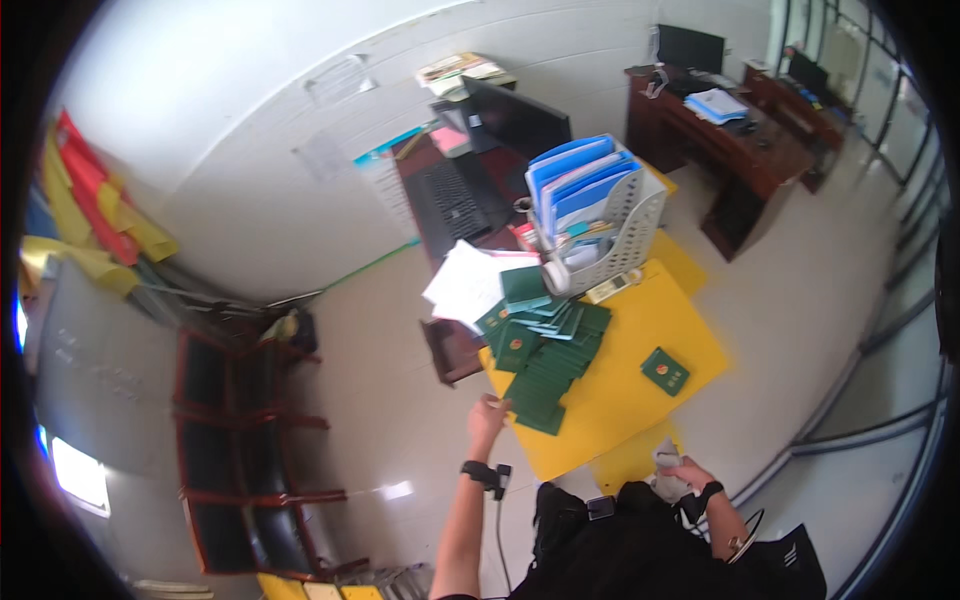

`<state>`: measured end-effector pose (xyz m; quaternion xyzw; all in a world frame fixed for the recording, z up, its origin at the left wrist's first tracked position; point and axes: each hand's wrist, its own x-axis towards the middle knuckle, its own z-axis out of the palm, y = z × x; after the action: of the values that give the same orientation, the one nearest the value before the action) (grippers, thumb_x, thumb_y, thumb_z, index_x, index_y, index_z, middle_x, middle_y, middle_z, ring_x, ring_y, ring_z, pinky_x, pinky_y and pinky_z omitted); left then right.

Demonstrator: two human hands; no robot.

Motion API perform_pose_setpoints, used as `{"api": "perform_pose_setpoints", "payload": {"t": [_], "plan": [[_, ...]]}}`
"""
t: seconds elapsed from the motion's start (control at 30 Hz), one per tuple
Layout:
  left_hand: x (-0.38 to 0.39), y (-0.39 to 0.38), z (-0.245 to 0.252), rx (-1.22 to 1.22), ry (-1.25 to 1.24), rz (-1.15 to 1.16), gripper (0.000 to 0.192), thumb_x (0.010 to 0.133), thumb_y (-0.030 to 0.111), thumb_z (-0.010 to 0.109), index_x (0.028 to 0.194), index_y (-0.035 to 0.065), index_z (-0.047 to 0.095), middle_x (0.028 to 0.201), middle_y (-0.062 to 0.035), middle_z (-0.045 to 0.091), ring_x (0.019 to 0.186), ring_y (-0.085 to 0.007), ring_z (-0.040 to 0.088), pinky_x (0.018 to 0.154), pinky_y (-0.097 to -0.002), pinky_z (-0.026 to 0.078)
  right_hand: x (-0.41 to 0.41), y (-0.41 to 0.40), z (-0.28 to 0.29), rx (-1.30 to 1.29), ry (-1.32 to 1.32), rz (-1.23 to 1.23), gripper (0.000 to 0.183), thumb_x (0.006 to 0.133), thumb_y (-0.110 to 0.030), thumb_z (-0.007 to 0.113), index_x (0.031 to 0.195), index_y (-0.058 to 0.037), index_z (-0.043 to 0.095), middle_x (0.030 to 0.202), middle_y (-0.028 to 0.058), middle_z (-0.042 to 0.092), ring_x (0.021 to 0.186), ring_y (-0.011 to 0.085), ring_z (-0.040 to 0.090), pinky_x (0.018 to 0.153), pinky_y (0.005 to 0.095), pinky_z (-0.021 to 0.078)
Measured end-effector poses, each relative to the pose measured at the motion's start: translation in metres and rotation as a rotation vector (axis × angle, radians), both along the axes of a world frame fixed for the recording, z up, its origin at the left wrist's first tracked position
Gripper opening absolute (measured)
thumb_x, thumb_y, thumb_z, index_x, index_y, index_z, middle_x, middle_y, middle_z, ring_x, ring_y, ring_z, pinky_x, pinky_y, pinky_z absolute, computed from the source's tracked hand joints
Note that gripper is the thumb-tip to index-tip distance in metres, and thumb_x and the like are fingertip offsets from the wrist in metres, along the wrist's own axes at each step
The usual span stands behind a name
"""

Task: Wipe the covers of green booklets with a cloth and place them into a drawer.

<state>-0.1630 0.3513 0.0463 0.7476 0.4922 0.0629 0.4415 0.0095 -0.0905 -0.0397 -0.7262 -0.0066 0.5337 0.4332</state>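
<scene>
My left hand [489,421] is at the left edge of a yellow tabletop [637,405], close beside a spread of green booklets [544,382]. Whether its fingers touch the edge or a booklet is too small to tell. Low on the right, in front of my body, my right hand [691,474] grips a crumpled pale cloth [670,480], possibly paper. More green booklets with emblems on their covers lie heaped at the far left of the yellow top. Apart from them, a small stack of green booklets [665,371] sits near the right side.
Behind the booklets stand a white perforated file holder [619,225] with blue folders, and a remote control [611,287]. Loose papers [469,281], a keyboard [452,201] and a monitor [517,116] are on the dark wooden desk. Black-padded chairs [217,450] line the left; glass partitions [862,480] run along the right.
</scene>
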Motion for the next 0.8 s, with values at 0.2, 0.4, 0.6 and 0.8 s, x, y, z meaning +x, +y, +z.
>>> {"api": "perform_pose_setpoints", "payload": {"t": [0.2,0.4,0.6,0.8], "plan": [[0.036,0.073,-0.044,0.045,0.253,-0.131,0.057,0.066,0.053,0.068,0.098,0.0076,0.054,0.09,-0.016,0.063,0.087,-0.0322,0.061,0.073,-0.0408,0.047,-0.113,-0.085,0.026,-0.3,0.094,-0.065,0.052,0.068,-0.031,0.071,0.107,0.0011,0.057,0.093,0.01,0.063,0.08,0.0209,0.06,0.072,0.0319,0.0477],[0.06,0.074,-0.031,0.176,0.296,-0.231,0.04,0.071,0.048,0.065,0.082,0.0098,0.062,0.084,-0.0129,0.065,0.084,-0.0307,0.062,0.069,-0.042,0.047,-0.213,-0.07,0.091,-0.45,0.254,-0.422,0.046,0.071,-0.023,0.069,0.107,0.0016,0.054,0.093,0.0102,0.062,0.077,0.022,0.063,0.067,0.0315,0.0515],[0.065,0.082,-0.053,0.195,0.344,-0.276,0.038,0.074,0.045,0.063,0.074,0.0073,0.064,0.07,-0.0109,0.065,0.075,-0.0292,0.063,0.066,-0.0407,0.049,-0.263,-0.095,0.069,-0.482,0.327,-0.467,0.046,0.07,-0.025,0.071,0.105,0.0001,0.056,0.09,0.0088,0.063,0.073,0.0195,0.061,0.064,0.0301,0.0499],[0.071,0.063,-0.008,0.194,0.146,-0.34,0.034,0.076,0.037,0.06,0.068,0.0037,0.061,0.054,-0.0081,0.06,0.055,-0.0237,0.062,0.055,-0.0355,0.048,-0.271,-0.097,0.075,-0.406,0.283,-0.509,0.052,0.067,-0.031,0.072,0.103,0.0035,0.058,0.086,0.0103,0.063,0.074,0.0195,0.06,0.066,0.0309,0.0479]]}}
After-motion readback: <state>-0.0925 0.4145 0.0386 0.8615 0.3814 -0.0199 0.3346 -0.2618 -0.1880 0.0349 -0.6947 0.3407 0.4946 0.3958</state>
